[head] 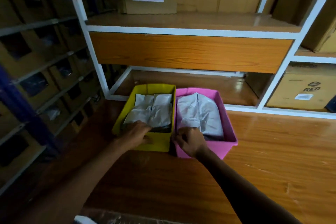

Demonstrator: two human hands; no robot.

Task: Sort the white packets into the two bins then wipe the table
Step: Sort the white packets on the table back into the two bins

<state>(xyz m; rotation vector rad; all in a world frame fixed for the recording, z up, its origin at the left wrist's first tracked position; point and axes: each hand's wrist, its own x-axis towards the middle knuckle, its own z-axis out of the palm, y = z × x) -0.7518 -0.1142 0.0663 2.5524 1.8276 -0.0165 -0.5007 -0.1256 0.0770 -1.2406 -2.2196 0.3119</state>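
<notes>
The white packets (pixel 160 109) lie in the yellow bin (pixel 158 142) and the pink bin (pixel 218 149), which stand side by side on the table (pixel 272 160). We see no packet loose on the table, so we judge sorting done or nearly so; wiping remains, and no cloth is in view. The left hand (pixel 138 134) grips the yellow bin's near rim, fingers inside, thumb outside. The right hand (pixel 189 141) curls at the pink bin's near rim; we cannot tell what it holds.
</notes>
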